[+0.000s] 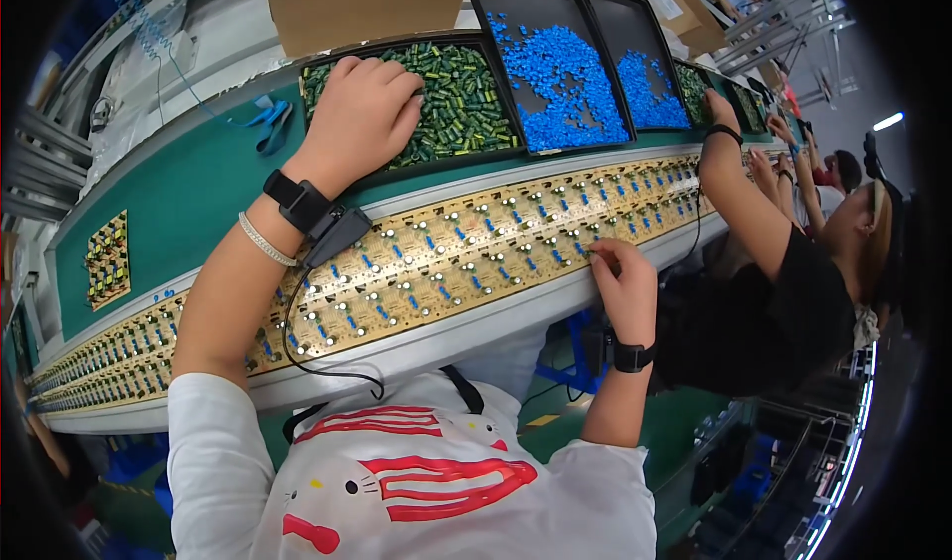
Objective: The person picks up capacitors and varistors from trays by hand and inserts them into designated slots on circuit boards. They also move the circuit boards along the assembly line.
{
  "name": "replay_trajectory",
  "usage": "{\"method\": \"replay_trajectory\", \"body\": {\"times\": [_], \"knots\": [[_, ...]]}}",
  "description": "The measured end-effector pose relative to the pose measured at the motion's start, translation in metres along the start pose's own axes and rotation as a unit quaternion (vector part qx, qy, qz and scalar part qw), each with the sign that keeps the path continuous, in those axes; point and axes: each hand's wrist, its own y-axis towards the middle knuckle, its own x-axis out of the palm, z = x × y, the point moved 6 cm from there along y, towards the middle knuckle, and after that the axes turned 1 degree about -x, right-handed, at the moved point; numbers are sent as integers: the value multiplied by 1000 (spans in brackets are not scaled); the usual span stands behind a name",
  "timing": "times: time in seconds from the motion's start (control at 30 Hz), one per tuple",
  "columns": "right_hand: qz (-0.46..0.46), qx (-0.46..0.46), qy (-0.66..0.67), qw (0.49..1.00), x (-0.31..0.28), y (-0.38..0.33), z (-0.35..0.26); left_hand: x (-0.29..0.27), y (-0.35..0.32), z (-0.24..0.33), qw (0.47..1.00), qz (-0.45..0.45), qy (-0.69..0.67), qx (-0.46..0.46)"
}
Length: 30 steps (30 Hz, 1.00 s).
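Note:
My left hand [362,114] reaches into a black tray of small green cylindrical capacitors [461,94]. Its fingers curl down among them, and the fingertips are partly hidden. Over a long row of tan circuit boards [436,233], my right hand [625,278] pinches thumb and forefinger together at the near edge. What lies between those fingertips is too small to make out. The boards carry blue parts, white-topped parts and small green parts. A black wrist strap with a clip and cable [332,233] is on my left wrist; a black band [632,357] circles the right.
Two black trays of blue parts [565,74] tilt up beside the green ones. A cardboard box [362,5] stands behind. On the green mat at left lie a separate populated board [107,260] and blue ribbon [270,124]. A co-worker in black [754,312] works close at my right.

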Motion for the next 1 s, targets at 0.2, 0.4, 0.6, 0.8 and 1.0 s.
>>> {"method": "replay_trajectory", "body": {"times": [0.2, 0.4, 0.6, 0.8, 1.0], "knots": [[-21, 23, -10, 999, 1, 2, -3, -2, -2, 1, 1000, 21, 0, 10], [-7, 1, -25, 1000, 5, 4, -4, 0, 0, 3, 1000, 4, -6, 2], [11, 17, -47, 999, 13, 1, -8, 2, -2, 0, 1000, 9, -30, -2], [-47, -4, -31, 998, 6, 5, -16, -12, 7, -1, 997, -17, -71, -7], [-66, -45, 16, 997, -20, 48, -79, -25, 1, 22, 990, -92, -106, 24]]}}
